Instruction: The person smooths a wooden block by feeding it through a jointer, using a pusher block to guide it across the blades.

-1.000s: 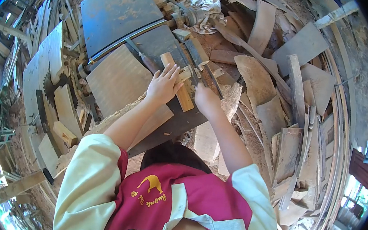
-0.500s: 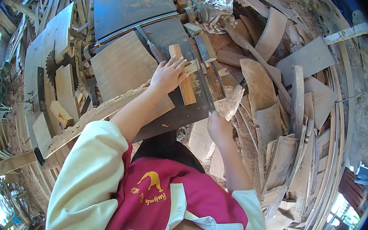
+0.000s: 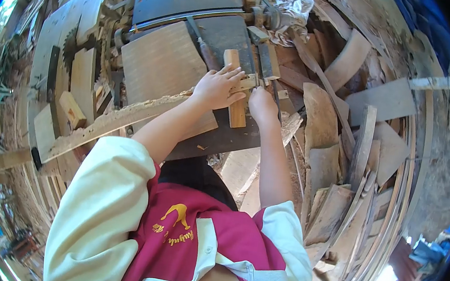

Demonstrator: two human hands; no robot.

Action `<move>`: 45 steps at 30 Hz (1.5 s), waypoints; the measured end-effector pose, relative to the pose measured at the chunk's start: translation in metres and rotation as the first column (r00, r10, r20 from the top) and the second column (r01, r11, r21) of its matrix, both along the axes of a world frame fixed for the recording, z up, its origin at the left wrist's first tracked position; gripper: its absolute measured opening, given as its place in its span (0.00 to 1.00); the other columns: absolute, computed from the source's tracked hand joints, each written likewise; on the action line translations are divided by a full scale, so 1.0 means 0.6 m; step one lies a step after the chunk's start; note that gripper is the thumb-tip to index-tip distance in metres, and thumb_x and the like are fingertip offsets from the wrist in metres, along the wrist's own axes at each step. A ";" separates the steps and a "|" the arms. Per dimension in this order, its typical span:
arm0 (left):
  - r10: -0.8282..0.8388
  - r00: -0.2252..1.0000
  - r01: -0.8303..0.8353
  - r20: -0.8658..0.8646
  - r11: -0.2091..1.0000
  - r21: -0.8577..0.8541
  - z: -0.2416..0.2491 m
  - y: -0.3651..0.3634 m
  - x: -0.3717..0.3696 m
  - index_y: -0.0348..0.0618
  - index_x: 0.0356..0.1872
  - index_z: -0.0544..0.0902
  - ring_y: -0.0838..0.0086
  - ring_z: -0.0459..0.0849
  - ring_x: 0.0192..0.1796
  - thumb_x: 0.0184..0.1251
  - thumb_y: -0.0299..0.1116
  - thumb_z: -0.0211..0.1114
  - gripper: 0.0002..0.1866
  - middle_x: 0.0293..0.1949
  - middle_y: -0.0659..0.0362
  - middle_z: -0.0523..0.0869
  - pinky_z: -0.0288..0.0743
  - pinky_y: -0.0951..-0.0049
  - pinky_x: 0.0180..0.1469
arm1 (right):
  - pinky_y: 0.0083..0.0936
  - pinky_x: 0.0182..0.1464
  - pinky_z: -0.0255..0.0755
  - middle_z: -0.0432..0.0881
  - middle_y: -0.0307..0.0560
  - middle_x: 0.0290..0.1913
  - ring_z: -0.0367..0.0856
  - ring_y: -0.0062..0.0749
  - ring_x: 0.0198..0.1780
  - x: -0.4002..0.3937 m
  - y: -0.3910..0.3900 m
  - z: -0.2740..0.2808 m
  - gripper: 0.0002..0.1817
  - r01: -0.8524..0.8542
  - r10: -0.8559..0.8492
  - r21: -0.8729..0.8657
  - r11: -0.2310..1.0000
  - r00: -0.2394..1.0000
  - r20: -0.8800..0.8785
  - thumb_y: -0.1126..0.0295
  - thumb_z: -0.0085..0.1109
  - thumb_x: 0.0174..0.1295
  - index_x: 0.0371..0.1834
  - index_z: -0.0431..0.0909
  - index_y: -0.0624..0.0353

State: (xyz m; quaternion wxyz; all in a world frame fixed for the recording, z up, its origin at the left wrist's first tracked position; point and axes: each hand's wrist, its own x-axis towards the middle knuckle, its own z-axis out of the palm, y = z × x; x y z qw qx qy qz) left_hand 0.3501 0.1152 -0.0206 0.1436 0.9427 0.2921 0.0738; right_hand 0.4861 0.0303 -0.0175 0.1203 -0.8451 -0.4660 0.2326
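My left hand (image 3: 216, 89) lies over a light wooden block (image 3: 237, 114) and holds a small wood piece (image 3: 249, 81) against it. The piece crosses the block, and its end sticks out past my fingertips, between forefinger and thumb. Close beside that end, my right hand (image 3: 263, 106) is closed in a fist around a thin dark blade (image 3: 259, 67), which looks like a saw. Most of the blade is hidden by the fist. Left of the block lies a tool with a dark handle (image 3: 207, 55) and a flat metal blade.
A broad board (image 3: 162, 62) lies on the dark machine table (image 3: 214, 139). A rough-edged plank (image 3: 111, 123) runs under my left forearm. A toothed circular saw blade (image 3: 70, 47) stands at the left. Wood offcuts (image 3: 321, 112) are heaped on the right.
My right hand has moved forward, away from my body, up beside the small wood piece. The left hand keeps its hold. The whole view has shifted slightly.
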 end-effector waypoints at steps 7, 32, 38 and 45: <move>-0.012 1.000 0.011 0.016 0.999 0.031 -0.015 0.002 0.001 0.46 0.61 0.64 0.68 0.60 0.66 0.63 0.51 0.48 0.28 0.63 0.61 0.65 0.63 0.63 0.57 | 0.49 0.38 0.69 0.78 0.63 0.30 0.77 0.59 0.35 -0.025 -0.108 0.005 0.18 0.027 -0.027 0.007 1.000 0.999 -0.033 0.59 0.35 0.65 0.34 0.71 0.62; -0.029 0.999 0.027 0.024 0.998 0.063 -0.014 0.004 0.003 0.44 0.60 0.64 0.64 0.62 0.65 0.64 0.50 0.49 0.29 0.61 0.58 0.67 0.64 0.64 0.58 | 0.49 0.38 0.68 0.77 0.64 0.30 0.76 0.59 0.35 -0.027 -0.108 0.016 0.16 0.043 -0.043 -0.013 0.999 0.999 -0.033 0.62 0.37 0.64 0.34 0.71 0.63; -0.019 1.000 0.018 0.021 0.997 0.069 -0.019 0.004 0.001 0.44 0.61 0.64 0.64 0.62 0.65 0.63 0.50 0.49 0.29 0.62 0.58 0.67 0.64 0.64 0.58 | 0.48 0.38 0.68 0.77 0.65 0.29 0.76 0.59 0.35 -0.035 -0.201 0.093 0.16 0.040 -0.051 -0.175 0.984 0.997 -0.056 0.61 0.37 0.65 0.35 0.70 0.63; -0.007 1.000 0.007 0.019 0.999 0.035 -0.009 0.004 0.003 0.45 0.61 0.63 0.65 0.62 0.65 0.62 0.52 0.50 0.30 0.62 0.58 0.67 0.65 0.64 0.57 | 0.47 0.42 0.69 0.77 0.64 0.34 0.76 0.58 0.39 0.003 -0.040 0.003 0.18 0.000 -0.001 -0.013 1.000 0.998 -0.059 0.61 0.34 0.64 0.36 0.71 0.63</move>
